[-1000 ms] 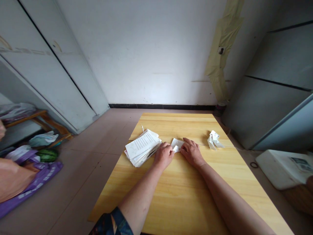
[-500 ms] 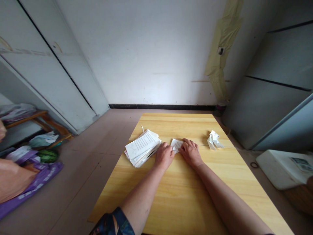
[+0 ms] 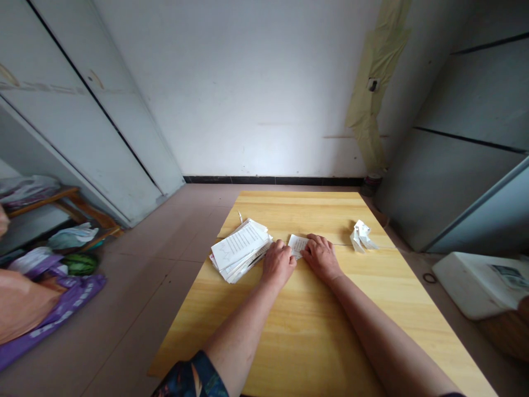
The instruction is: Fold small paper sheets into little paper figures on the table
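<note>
Both my hands rest on a small folded piece of printed paper point(image 3: 296, 243) on the wooden table point(image 3: 314, 331). My left hand point(image 3: 278, 264) has its fingers curled and presses the paper's left edge. My right hand point(image 3: 321, 256) lies on the paper's right part with fingers bent and pressed down on it. Most of the paper is hidden under the two hands. A stack of printed sheets point(image 3: 239, 248) lies just left of my left hand.
A small folded white paper shape point(image 3: 361, 235) sits on the table to the right. A white appliance point(image 3: 479, 284) stands on the floor at the right. Bags and a watermelon point(image 3: 81, 263) lie on the floor at the left.
My hands have drawn slightly closer together over the small paper. Nothing else has moved.
</note>
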`<state>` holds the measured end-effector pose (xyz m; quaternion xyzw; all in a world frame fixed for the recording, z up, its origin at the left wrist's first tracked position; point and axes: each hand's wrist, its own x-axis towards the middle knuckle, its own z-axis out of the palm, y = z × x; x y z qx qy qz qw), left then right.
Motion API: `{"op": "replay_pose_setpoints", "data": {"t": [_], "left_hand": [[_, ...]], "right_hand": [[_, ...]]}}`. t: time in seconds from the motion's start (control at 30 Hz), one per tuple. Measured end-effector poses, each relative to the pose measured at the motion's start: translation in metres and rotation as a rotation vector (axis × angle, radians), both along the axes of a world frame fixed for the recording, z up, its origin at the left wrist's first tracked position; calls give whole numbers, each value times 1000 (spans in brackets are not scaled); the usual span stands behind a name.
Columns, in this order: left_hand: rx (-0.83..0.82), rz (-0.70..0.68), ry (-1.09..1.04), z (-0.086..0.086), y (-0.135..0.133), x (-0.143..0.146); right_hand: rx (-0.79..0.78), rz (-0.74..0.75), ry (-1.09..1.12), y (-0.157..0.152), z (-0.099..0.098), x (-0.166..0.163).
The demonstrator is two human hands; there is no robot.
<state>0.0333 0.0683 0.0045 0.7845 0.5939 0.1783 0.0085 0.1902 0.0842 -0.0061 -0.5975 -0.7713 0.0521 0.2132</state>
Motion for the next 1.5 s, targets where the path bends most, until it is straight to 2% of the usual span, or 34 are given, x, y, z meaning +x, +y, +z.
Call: {"op": "replay_pose_setpoints", "data": {"t": [0.4,0.77,1.03,1.23,1.33,1.5], "left_hand": [[-65,58,112,7,-4,-1],[-83,-58,74,10,-12,-7],[-111,-39,27,12,-11,-9],[-80,-59,24,12,-12,-10],[-82,-64,23,12,-12,-10],[-67,-98,7,9,-9,-9]], "right_hand": [[-43,-25,6,-1,5,0],[-43,-33,18,0,5,1],[-18,-72,14,5,-2,10],[46,-87,18,-1,-3,6],[26,-95,19,-1,-3,6],[35,10,69,0,1,11]]}}
